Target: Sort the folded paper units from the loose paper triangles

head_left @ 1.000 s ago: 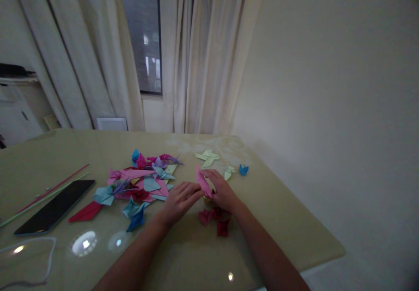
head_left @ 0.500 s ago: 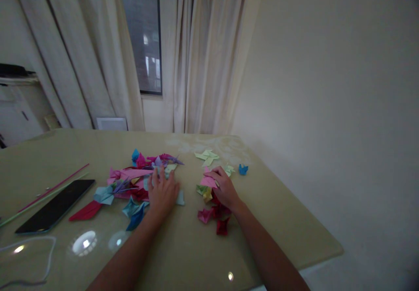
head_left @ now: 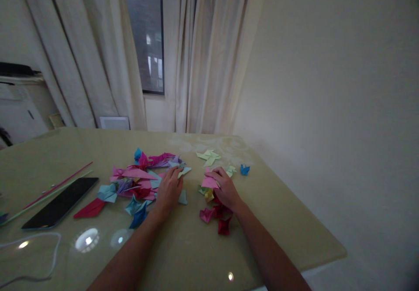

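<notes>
My left hand (head_left: 170, 188) is at the right side of a pile of folded paper pieces, its fingers closed on a pale green origami piece (head_left: 185, 172) that sticks out past the fingertips. In that pile lie a long pink folded paper (head_left: 139, 173), a light blue one (head_left: 107, 193) and a dark blue one (head_left: 139, 216). My right hand (head_left: 225, 188) pinches a pink origami piece (head_left: 209, 182) over a smaller group. Below it are a yellow folded paper (head_left: 208, 195), a pink one (head_left: 207, 215) and a dark red one (head_left: 224, 227).
A black phone-like slab (head_left: 60, 203) lies left on the table (head_left: 278, 230), beside thin pink (head_left: 62, 183) and green sticks. Near it are a red folded paper (head_left: 89, 209) and a white cable (head_left: 56, 256). Farther back sit a pale green pinwheel shape (head_left: 208, 156) and a blue piece (head_left: 245, 169).
My left hand has gone from lying spread on the pile to closing on the pale green origami piece, which has shifted right. My right hand keeps its pink piece in nearly the same place.
</notes>
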`<state>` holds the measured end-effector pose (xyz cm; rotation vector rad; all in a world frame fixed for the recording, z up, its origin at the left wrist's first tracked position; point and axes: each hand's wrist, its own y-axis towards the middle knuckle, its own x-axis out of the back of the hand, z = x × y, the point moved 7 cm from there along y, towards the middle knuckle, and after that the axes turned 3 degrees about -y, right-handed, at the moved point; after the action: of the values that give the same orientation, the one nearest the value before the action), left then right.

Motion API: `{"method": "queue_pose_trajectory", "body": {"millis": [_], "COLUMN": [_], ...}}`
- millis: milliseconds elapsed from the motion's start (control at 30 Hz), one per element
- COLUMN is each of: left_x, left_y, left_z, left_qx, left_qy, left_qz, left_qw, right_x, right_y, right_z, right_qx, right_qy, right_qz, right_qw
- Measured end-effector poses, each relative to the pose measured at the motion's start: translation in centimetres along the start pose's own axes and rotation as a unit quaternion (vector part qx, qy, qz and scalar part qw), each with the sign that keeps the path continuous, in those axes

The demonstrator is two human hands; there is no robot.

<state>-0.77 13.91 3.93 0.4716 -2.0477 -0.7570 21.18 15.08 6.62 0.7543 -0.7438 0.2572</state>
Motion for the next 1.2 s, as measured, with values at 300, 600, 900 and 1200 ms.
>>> {"method": "queue_pose_trajectory", "body": {"millis": [300, 600, 900, 1200], "left_x": [0.5, -0.4, -0.7, -0.2], "left_y": [0.2, -0.3, -0.7, -0.8], "left_z": [1.5, 0.7, -0.8, -2.3], "left_qx": [0.102, 0.078, -0.005, -0.108], "left_qy": [-0.277, -0.262, -0.205, -0.187], "left_qz": [-0.105, -0.051, -0.039, -0.037], "left_qw": [0.950, 0.961, 0.978, 0.976], "right_x": [0.3, 1.6, 2.5, 1.4], "right_y": [0.0, 0.3, -0.2, -0.2], "right_z": [0.2, 0.6, 0.4, 0.5], "right_qx": [0.024, 0.006, -0.014, -0.018], "right_qy": [-0.017, 0.018, 0.025, 0.049], "right_qz": [-0.023, -0.119, -0.197, -0.124], "right_qw": [0.999, 0.993, 0.980, 0.991]}}
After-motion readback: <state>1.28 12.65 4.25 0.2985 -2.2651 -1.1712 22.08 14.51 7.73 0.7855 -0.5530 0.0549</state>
